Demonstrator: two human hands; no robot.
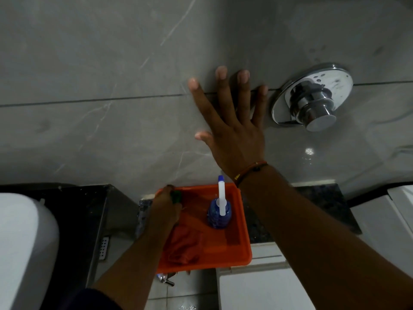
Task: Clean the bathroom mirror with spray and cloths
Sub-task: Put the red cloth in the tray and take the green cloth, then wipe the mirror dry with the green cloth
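An orange tray (pixel 237 251) sits low in the middle of the view on a dark stone ledge. In it stands a blue spray bottle (pixel 219 214) with a white nozzle, and an orange-red cloth (pixel 185 247) lies crumpled at its left. My left hand (pixel 166 205) reaches into the tray's far left corner, fingers closed on a small dark green thing (pixel 176 195); what it is I cannot tell. My right hand (pixel 232 130) is flat against the grey wall tile above the tray, fingers spread, holding nothing. No mirror is in view.
A chrome flush valve (pixel 312 99) juts from the wall just right of my right hand. A white toilet seat (pixel 24 242) is at the lower left, white fixtures (pixel 263 287) at the lower right. A metal drain grate (pixel 104 247) lies left of the tray.
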